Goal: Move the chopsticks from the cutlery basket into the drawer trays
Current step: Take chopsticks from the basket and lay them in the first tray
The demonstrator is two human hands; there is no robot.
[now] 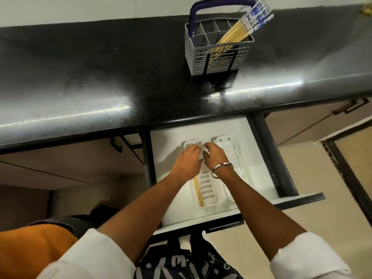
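Note:
A grey cutlery basket (218,55) with a purple handle stands on the black counter, and a bundle of yellow chopsticks (237,29) with blue-and-white tops leans out of its right compartment. Below it the drawer (169,150) is open, with two white slotted trays side by side. A few chopsticks (198,191) lie along the left edge of the left tray (210,191). Their far ends run under my left hand (187,161), whose fingers curl over them. My right hand (214,156) has curled fingers next to the left fingertips; what it touches is hidden. The right tray (231,156) holds nothing visible.
The black counter (100,77) juts out over the back of the drawer. The dark drawer rails (269,156) flank the white interior. Closed cabinet doors with dark handles (350,106) are at the right. My legs and a patterned garment are below the drawer front.

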